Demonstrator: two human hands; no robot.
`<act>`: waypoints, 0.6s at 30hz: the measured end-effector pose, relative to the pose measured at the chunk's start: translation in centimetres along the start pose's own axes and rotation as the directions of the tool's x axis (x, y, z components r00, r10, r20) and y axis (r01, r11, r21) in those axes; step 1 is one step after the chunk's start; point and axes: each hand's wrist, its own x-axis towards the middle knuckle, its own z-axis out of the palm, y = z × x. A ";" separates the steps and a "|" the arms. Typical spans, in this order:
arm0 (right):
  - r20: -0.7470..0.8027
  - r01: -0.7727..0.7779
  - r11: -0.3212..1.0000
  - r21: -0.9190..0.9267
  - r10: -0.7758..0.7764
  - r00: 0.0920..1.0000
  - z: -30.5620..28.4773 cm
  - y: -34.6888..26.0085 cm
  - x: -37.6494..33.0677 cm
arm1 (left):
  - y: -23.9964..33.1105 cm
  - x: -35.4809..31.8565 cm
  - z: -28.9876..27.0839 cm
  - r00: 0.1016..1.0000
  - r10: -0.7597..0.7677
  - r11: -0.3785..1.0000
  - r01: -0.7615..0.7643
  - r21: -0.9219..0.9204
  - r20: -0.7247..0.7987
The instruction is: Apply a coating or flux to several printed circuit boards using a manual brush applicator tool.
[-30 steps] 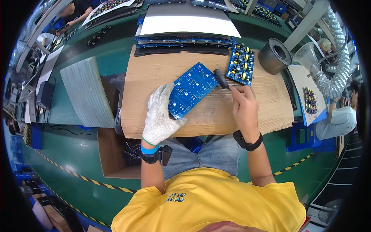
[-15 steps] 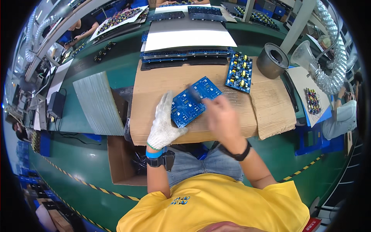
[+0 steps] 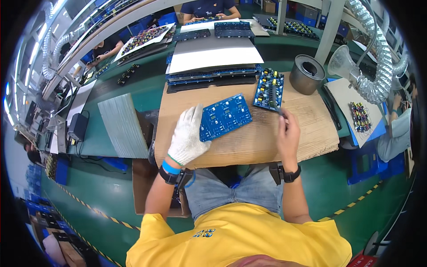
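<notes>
My left hand [image 3: 186, 139], in a white knit glove, is closed on the left edge of a blue circuit board [image 3: 226, 116]. The board lies at a slant over the cardboard, its face with small pale parts turned up. My bare right hand [image 3: 288, 133] grips a dark brush [image 3: 279, 111] by its handle. The brush's head reaches over the near end of a second circuit board [image 3: 263, 86], which bears yellow and black components. I cannot tell whether the bristles touch it.
Brown cardboard [image 3: 240, 155] covers the work surface. Behind it rises a stack of boards topped by a white sheet [image 3: 215, 54]. A grey metal can [image 3: 307, 74] stands at the right, near a duct funnel [image 3: 342, 60]. Another person's hands [image 3: 218, 18] are at the far side.
My right hand and the brush have moved right, from above the blue board to the board with components. The blue board has turned slightly flatter. The view has shifted a little.
</notes>
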 end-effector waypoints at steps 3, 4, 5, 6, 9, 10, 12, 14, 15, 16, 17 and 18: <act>-0.040 -0.087 0.988 0.125 0.092 0.995 -1.3 1.4 -1.0 | 0.1 1.9 -3.1 0.988 0.136 0.990 -0.134 0.038 -0.077; -0.040 -0.131 0.975 0.179 0.140 0.989 -1.5 1.7 -1.3 | 0.3 2.4 -4.1 0.972 0.204 0.979 -0.199 0.054 -0.113; -0.047 -0.172 0.954 0.247 0.189 0.981 -1.6 2.1 -1.6 | 0.5 2.8 -5.0 0.976 0.191 0.980 -0.185 0.068 -0.101; -0.036 -0.172 0.953 0.251 0.187 0.982 -1.7 2.4 -1.8 | 0.7 3.2 -5.9 0.973 0.195 0.979 -0.185 0.088 -0.121; -0.018 -0.258 0.923 0.284 0.274 0.961 -1.9 2.8 -2.1 | 1.3 4.1 -8.2 0.963 0.211 0.972 -0.189 0.141 -0.167; -0.018 -0.244 0.925 0.292 0.260 0.965 -1.9 2.8 -2.1 | 1.5 4.3 -8.8 0.959 0.213 0.970 -0.185 0.160 -0.186; -0.020 -0.175 0.947 0.269 0.187 0.982 -2.0 2.6 -2.1 | 1.8 4.6 -9.8 0.950 0.220 0.965 -0.179 0.191 -0.224; -0.022 -0.138 0.955 0.261 0.149 0.989 -2.2 2.2 -2.0 | 1.8 5.0 -10.5 0.945 0.236 0.965 -0.200 0.172 -0.227; 0.007 -0.135 0.952 0.273 0.138 0.990 -2.3 2.0 -1.9 | 1.7 5.3 -10.9 0.941 0.250 0.964 -0.221 0.147 -0.229; 0.038 -0.134 0.949 0.285 0.129 0.991 -2.4 1.7 -1.9 | 1.6 5.5 -11.2 0.935 0.267 0.962 -0.244 0.122 -0.234; 0.055 -0.132 0.938 0.321 0.121 0.991 -2.6 1.5 -1.9 | 1.6 5.7 -11.3 0.936 0.265 0.962 -0.242 0.125 -0.230; 0.066 -0.133 0.945 0.298 0.118 0.991 -2.8 1.2 -1.9 | 1.6 5.9 -11.5 0.931 0.279 0.957 -0.248 0.154 -0.235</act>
